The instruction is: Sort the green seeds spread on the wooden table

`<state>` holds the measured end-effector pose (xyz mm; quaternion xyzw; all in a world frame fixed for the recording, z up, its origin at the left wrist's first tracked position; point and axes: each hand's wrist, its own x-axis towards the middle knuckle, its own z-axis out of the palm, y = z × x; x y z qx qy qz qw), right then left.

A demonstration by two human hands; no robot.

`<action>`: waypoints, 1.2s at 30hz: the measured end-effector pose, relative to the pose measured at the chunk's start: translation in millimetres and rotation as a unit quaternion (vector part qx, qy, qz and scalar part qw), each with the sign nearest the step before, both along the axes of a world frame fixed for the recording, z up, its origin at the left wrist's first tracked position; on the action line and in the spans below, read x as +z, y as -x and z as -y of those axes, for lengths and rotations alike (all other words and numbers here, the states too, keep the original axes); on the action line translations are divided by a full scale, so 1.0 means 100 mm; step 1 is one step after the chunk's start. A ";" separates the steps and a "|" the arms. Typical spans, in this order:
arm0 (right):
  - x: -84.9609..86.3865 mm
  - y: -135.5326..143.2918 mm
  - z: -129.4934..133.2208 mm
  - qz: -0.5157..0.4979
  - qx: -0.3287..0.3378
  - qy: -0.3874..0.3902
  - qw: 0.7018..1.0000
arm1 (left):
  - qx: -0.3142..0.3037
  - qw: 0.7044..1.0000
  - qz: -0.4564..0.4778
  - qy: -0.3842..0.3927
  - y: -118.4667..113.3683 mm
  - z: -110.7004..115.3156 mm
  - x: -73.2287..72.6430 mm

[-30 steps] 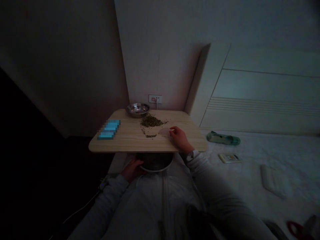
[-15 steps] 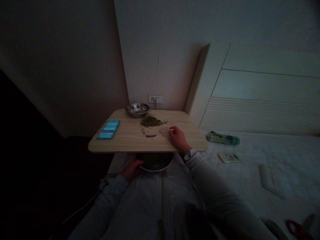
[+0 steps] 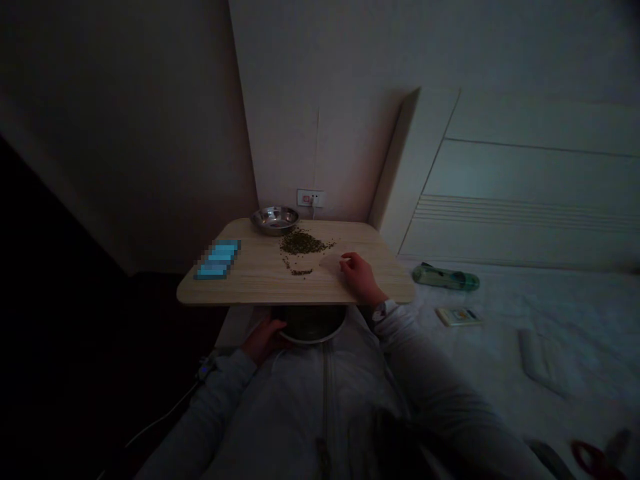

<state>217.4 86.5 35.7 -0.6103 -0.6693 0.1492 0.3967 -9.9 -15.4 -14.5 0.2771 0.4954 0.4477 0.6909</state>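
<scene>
My right hand (image 3: 359, 275) rests over the right part of the light wooden table (image 3: 260, 288), fingers bent together in a pinch. A faint, see-through piece (image 3: 330, 263) shows at its fingertips. To its upper left lies a pile of small dark-green grains (image 3: 301, 243), with a short row of grains (image 3: 301, 273) nearer the front edge. Below that edge, my left hand (image 3: 265, 339) grips the left rim of a large metal bowl (image 3: 313, 328) on the lap. The table hides the bowl's far part.
A shiny steel bowl (image 3: 275, 220) stands at the table's back left, and a blurred blue rectangle (image 3: 219, 259) lies at its left. On the bed at right are a green bottle (image 3: 445, 277) and a pale phone-like object (image 3: 459, 316). A wall socket (image 3: 311, 198) is behind.
My right hand has shifted very slightly to the right with the see-through piece. The left hand, the bowls and the grain pile look the same.
</scene>
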 end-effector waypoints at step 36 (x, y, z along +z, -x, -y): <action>-0.02 -0.08 -0.13 -0.073 0.029 0.005 0.997 | 0.018 1.000 -0.013 0.022 -0.02 0.01 0.05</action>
